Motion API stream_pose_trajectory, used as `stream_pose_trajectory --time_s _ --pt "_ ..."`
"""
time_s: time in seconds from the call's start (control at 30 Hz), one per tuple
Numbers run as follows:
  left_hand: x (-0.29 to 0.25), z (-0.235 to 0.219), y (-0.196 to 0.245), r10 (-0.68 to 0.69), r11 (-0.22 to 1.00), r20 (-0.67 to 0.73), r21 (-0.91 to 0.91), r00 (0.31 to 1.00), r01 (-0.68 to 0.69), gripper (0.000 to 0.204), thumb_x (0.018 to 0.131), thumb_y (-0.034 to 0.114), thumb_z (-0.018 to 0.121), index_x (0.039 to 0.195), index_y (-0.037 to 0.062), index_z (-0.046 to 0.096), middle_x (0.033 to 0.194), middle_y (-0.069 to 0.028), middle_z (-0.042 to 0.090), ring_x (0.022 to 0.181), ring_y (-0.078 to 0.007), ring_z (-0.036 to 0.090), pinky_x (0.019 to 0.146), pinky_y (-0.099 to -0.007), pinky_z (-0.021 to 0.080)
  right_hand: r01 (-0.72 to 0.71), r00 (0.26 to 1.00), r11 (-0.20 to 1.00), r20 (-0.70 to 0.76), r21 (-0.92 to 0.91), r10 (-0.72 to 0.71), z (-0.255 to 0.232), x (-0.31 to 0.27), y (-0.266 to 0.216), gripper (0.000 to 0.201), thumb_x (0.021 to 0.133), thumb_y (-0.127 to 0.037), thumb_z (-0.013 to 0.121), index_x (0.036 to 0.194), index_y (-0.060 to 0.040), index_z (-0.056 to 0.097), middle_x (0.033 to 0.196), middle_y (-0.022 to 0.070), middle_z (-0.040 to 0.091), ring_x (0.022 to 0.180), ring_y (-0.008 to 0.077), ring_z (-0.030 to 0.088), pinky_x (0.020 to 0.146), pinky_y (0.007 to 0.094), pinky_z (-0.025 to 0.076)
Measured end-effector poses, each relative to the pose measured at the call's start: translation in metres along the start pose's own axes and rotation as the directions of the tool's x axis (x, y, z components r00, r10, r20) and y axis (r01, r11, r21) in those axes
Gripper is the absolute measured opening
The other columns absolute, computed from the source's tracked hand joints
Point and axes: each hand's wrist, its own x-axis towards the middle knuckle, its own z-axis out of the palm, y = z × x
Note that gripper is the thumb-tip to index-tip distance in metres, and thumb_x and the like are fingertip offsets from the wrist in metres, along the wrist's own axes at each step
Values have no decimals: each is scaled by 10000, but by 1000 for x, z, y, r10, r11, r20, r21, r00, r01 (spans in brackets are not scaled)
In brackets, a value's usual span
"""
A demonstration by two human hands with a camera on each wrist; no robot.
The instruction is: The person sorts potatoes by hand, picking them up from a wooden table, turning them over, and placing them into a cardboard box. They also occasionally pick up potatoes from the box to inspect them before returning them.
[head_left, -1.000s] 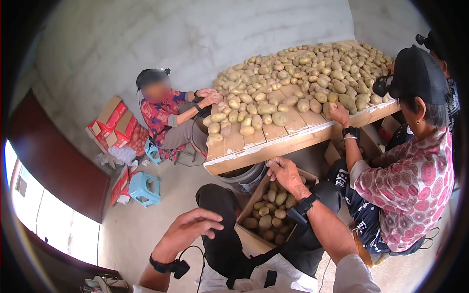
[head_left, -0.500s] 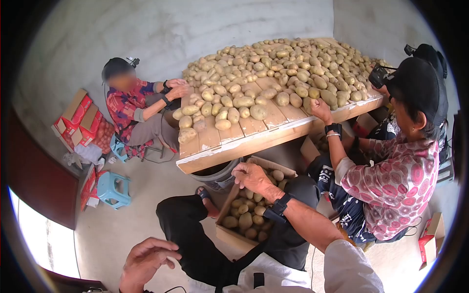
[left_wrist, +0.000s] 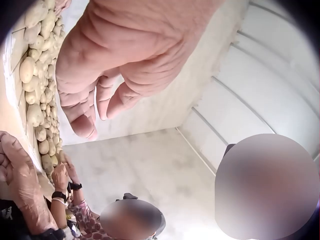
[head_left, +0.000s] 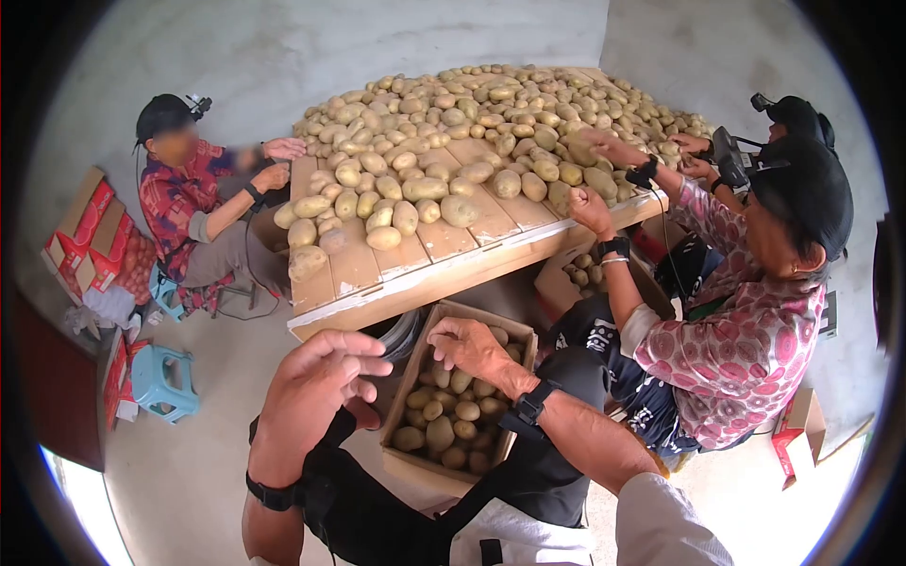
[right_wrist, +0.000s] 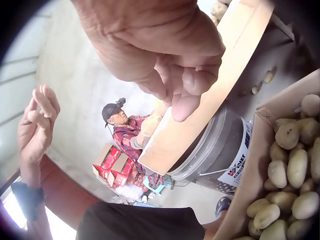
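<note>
My left hand [head_left: 316, 391] is raised over my lap, fingers loosely bent, holding nothing; the left wrist view shows the same hand [left_wrist: 125, 55] large and without an object. My right hand [head_left: 477, 354] hangs above the near part of a cardboard box [head_left: 429, 467] of potatoes [head_left: 441, 434], its fingers loosely curled. In the right wrist view no object shows in that hand [right_wrist: 160, 50], and the box's potatoes [right_wrist: 297, 167] lie off to one side. Beyond both hands stands a wooden table [head_left: 406, 259] with many potatoes [head_left: 425, 189] spread over it.
A bucket [right_wrist: 210, 150] stands under the table's corner. One person [head_left: 193, 203] sits at the left end; others, one in a patterned shirt [head_left: 746, 349], reach over the table at the right. Blue stools [head_left: 162, 382] and red cartons [head_left: 90, 231] are on the left.
The head view has shifted, so the table and boxes appear further left. My left hand has risen higher in view. At the right, another arm now reaches over the table's potatoes.
</note>
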Motion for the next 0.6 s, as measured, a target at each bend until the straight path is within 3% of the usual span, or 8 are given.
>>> stream_pose_trajectory --time_s 0.17,0.27,0.37,0.43,0.5,0.6 --pt "44 -1 -7 9 1000 59 6 998 -9 222 1063 126 536 1192 -34 619 1221 -147 642 1101 -224 652 844 -326 533 -25 1000 999 1 -40 25 -6 -1 -4 194 1012 -168 607 1069 -2 690 837 64 696 681 123 642 653 284 534" --pt "79 -14 -18 47 999 141 -32 989 -43 238 1062 157 558 1187 -34 624 1217 -145 642 1086 -227 658 842 -327 532 -49 999 999 -3 12 49 -13 -1 7 189 1015 -155 610 1070 8 687 837 64 696 690 125 648 657 278 538" --pt "108 -28 -35 100 995 92 -9 991 -100 264 1027 157 604 1204 -37 626 1209 -135 664 1103 -235 669 857 -339 521 -28 999 992 -37 119 32 -22 -4 16 188 999 -157 649 1068 14 687 840 69 702 704 128 666 654 280 554" --pt "121 -44 -59 91 996 52 -14 994 -90 284 1015 144 610 1233 -38 617 1207 -139 679 1117 -241 669 868 -344 516 -76 991 995 -104 69 83 -33 -14 1 258 1015 -276 631 1104 -39 681 872 40 716 711 100 666 560 221 461" --pt "130 -60 -79 58 979 -14 -196 998 -60 303 1013 149 616 1256 -31 611 1232 -149 678 1161 -263 663 903 -351 508 -46 976 988 -206 148 76 -46 -11 12 270 1032 -287 592 1125 -45 669 855 52 730 654 93 665 509 215 420" --pt "130 -71 -80 69 951 -72 -297 995 -88 316 1014 136 613 1281 -33 603 1240 -163 677 1197 -277 651 924 -357 505 -71 949 950 -272 305 158 -62 -3 7 292 1028 -235 587 1229 -22 593 888 85 722 660 131 664 498 234 417"
